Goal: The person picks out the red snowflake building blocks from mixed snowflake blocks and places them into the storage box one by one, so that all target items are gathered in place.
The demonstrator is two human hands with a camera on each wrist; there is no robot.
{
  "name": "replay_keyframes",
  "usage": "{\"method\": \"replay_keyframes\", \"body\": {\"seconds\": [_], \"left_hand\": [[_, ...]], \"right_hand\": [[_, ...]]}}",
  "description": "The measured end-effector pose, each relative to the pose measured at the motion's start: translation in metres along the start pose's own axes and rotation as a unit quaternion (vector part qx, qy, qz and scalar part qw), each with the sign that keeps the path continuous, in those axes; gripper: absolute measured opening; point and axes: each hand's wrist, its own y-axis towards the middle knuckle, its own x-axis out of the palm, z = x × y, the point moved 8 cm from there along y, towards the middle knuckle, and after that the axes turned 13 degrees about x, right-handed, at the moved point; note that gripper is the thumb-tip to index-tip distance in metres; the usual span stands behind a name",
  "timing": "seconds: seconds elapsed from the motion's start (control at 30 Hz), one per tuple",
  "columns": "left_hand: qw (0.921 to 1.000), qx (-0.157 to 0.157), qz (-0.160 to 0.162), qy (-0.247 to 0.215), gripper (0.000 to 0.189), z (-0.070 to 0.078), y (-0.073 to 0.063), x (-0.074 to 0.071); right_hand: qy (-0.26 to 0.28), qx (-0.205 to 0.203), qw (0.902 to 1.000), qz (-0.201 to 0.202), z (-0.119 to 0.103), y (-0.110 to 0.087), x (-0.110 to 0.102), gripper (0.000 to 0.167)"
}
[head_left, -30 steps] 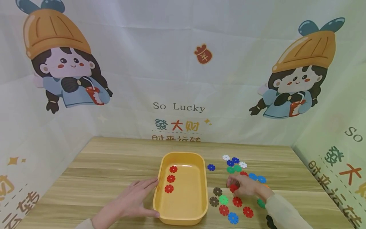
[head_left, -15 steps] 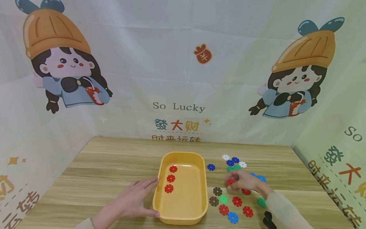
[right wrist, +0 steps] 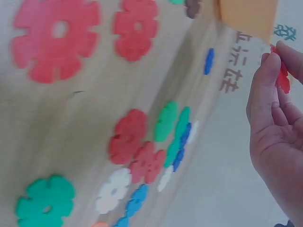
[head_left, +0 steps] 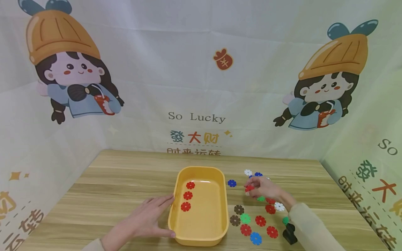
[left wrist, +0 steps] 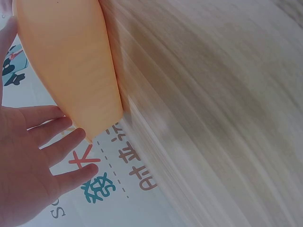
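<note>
A red snowflake disc [head_left: 249, 188] is pinched between the thumb and fingers of my right hand [head_left: 265, 188], raised over the scattered pieces. The right wrist view shows this red disc [right wrist: 283, 78] edge-on. To the left stands a yellow tray [head_left: 207, 216] with a column of three red discs [head_left: 187, 195] along its left side. My left hand [head_left: 141, 220] rests against the tray's left wall, thumb and fingers spread. In the left wrist view, its straight fingertips touch the tray wall [left wrist: 71, 61].
Right of the tray lie loose discs: brown [head_left: 235, 220], light green [head_left: 245, 219], blue [head_left: 255, 238], white [head_left: 279, 206], dark blue [head_left: 232, 183] and several red [head_left: 260, 221]. A black object [head_left: 290, 234] sits by the right sleeve. A printed cloth [head_left: 201, 87] hangs behind the wooden table [head_left: 132, 167].
My right hand has risen and moved farther back and slightly left with the red disc, uncovering red and white discs beneath. The left hand and tray have stayed still.
</note>
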Motion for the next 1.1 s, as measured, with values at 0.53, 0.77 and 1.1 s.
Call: {"method": "replay_keyframes", "body": {"seconds": [0.53,0.77,1.1], "left_hand": [[1.0000,-0.002,-0.004,-0.002,0.096,-0.001,0.001,0.001],[1.0000,-0.003,-0.006,-0.003,0.096,-0.001,0.001,0.001],[1.0000,0.000,-0.002,0.001,0.097,-0.001,0.001,0.001]], "right_hand": [[-0.018,0.003,0.9994,0.029,-0.050,0.012,-0.009,0.034],[-0.029,0.001,0.9988,0.039,-0.074,0.022,-0.005,0.031],[0.006,-0.010,0.9999,0.007,-0.100,0.036,0.016,0.034]]}}
